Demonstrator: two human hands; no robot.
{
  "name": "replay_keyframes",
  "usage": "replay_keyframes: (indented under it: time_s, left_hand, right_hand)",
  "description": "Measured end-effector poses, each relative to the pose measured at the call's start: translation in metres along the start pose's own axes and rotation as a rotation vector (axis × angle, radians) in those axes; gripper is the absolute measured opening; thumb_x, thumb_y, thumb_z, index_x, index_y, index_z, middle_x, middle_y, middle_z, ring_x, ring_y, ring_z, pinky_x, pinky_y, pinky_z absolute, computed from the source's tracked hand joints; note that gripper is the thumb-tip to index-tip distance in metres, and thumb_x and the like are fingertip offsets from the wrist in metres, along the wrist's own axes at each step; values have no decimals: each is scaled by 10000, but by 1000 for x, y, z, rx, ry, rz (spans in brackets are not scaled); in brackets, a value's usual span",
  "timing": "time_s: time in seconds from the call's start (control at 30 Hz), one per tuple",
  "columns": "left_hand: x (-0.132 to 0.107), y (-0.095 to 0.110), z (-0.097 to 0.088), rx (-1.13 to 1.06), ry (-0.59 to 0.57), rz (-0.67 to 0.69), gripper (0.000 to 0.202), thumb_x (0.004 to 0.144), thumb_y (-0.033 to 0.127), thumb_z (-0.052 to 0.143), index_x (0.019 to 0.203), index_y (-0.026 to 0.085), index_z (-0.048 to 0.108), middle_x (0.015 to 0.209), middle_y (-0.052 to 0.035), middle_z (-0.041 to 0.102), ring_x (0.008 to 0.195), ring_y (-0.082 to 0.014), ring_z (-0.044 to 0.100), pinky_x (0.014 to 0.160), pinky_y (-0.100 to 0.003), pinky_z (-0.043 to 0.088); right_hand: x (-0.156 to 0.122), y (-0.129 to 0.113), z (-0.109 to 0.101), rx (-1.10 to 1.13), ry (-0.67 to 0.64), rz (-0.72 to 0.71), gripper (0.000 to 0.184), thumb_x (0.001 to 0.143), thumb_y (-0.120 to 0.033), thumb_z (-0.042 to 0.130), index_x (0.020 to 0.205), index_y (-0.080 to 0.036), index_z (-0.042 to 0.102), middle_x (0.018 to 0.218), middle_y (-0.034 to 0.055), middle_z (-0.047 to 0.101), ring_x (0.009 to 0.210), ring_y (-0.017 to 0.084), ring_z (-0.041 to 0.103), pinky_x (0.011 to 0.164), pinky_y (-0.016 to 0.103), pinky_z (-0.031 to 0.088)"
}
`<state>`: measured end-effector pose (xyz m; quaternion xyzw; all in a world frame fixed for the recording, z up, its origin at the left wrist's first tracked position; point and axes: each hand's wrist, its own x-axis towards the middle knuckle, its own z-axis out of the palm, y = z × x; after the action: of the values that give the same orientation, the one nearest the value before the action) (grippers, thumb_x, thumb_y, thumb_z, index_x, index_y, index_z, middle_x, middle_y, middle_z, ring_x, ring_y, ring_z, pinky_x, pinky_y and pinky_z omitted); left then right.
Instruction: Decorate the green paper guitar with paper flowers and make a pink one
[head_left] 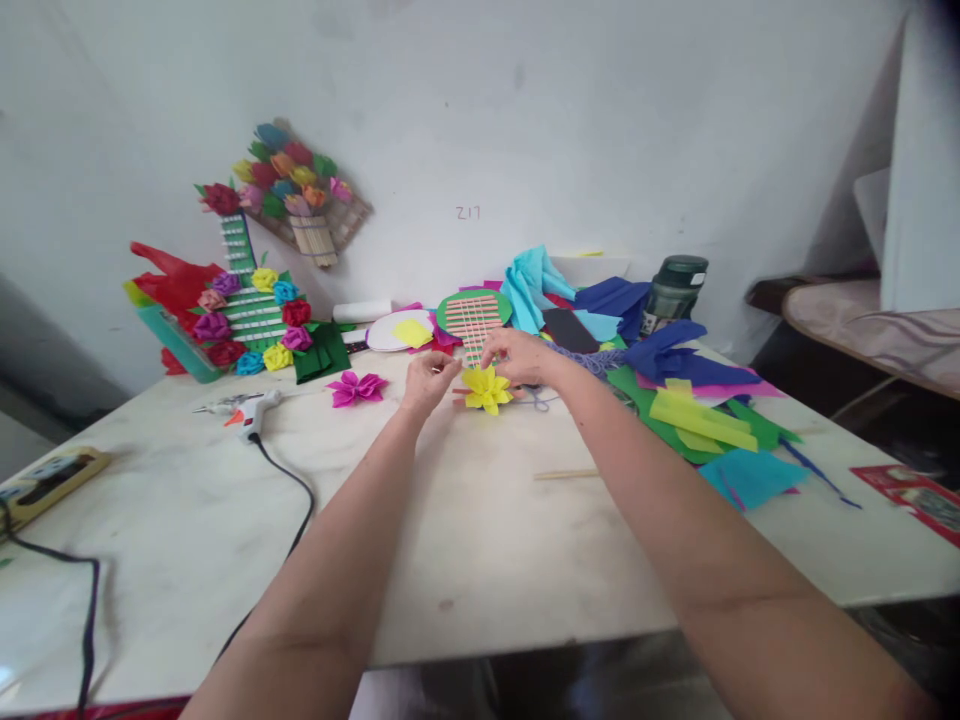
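A yellow paper flower (486, 389) lies on the white table (465, 540) between my two hands. My left hand (427, 381) sits just left of it, fingers curled and pinched at the flower's upper left edge. My right hand (520, 357) is above and to the right, its fingertips pinching the flower's top. A pink paper flower (357, 388) lies further left, apart from both hands.
A glue gun (247, 410) with a black cord lies at left. Stick boards with paper roses (255, 320) lean on the wall. Behind the hands is a green-backed stick panel (474, 318). Coloured paper sheets (697, 400) pile at right beside a dark jar (673, 290). A thin stick (566, 474) lies nearby.
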<state>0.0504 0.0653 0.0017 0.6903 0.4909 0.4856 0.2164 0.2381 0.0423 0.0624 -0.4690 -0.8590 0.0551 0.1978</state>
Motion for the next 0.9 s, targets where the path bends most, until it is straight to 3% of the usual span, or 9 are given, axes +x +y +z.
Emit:
replay_keyframes:
  time_s: [0.13, 0.27, 0.43, 0.9]
  left_hand:
    - [-10, -2, 2, 77, 4, -9, 288, 690, 441, 521, 655, 166, 598, 662, -9, 615, 685, -152, 555, 657, -261, 416]
    - [-11, -1, 0, 154, 5, -75, 274, 690, 452, 530, 705, 185, 595, 729, -15, 630, 731, -166, 564, 683, -280, 431]
    - [-9, 2, 3, 148, -93, -136, 198, 628, 370, 594, 715, 193, 588, 793, -15, 636, 740, -170, 577, 695, -294, 448]
    - [-8, 16, 10, 333, -102, -225, 180, 636, 375, 558, 682, 208, 607, 800, -26, 639, 810, -212, 581, 697, -306, 417]
  right_hand:
    - [-13, 3, 11, -40, -17, -111, 287, 622, -113, 555, 848, -201, 708, 1198, 46, 568, 1095, 217, 506, 930, 334, 358]
    - [-24, 7, 22, -81, 0, -132, 236, 636, -159, 590, 834, -225, 697, 1256, 40, 527, 1137, 245, 469, 946, 405, 334]
    - [-32, 7, 29, -94, 75, -164, 216, 656, -155, 594, 833, -222, 699, 1291, 47, 503, 1146, 244, 450, 965, 418, 319]
    - [-33, 2, 37, -309, 98, -222, 164, 747, -164, 561, 808, -185, 711, 1306, 71, 520, 1164, 248, 423, 956, 408, 300]
